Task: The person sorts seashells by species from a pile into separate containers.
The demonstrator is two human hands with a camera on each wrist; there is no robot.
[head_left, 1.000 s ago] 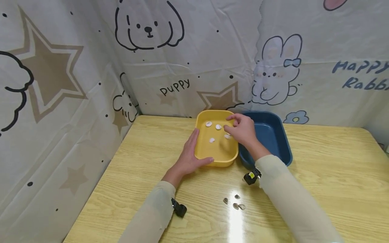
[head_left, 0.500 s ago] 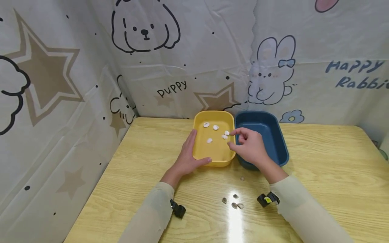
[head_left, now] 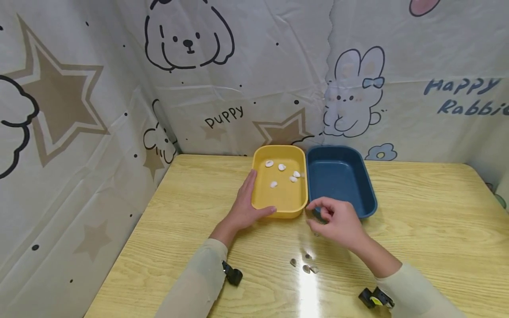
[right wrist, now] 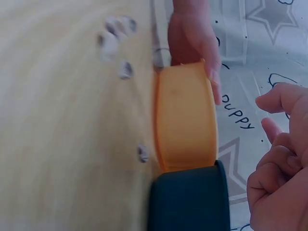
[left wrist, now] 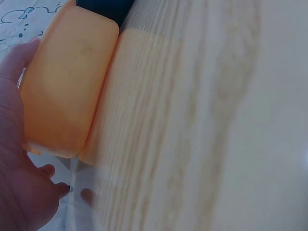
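In the head view my left hand (head_left: 243, 207) rests against the near left corner of a yellow tray (head_left: 287, 198), thumb along the front rim and fingers along the left side. Several small white seashells (head_left: 282, 167) lie spread inside that tray. My right hand (head_left: 338, 223) hovers over the front edge of a blue tray (head_left: 338, 176), thumb and index finger apart with nothing between them. Its other fingers are curled, as the right wrist view shows. On the table below it lie several brownish seashells (head_left: 306, 268), and a single shell (head_left: 316, 235) shows partly beneath the hand.
The two trays stand side by side, close to the cloth backdrop (head_left: 286, 66) at the rear of the wooden table (head_left: 199, 190). Small black cameras (head_left: 233, 276) are strapped at both wrists. A bright reflection crosses the near tabletop.
My right hand has left the yellow tray, moving toward me and to the right past the blue tray's front. The left hand stays in place, and the white shells at the tray's right side are uncovered.
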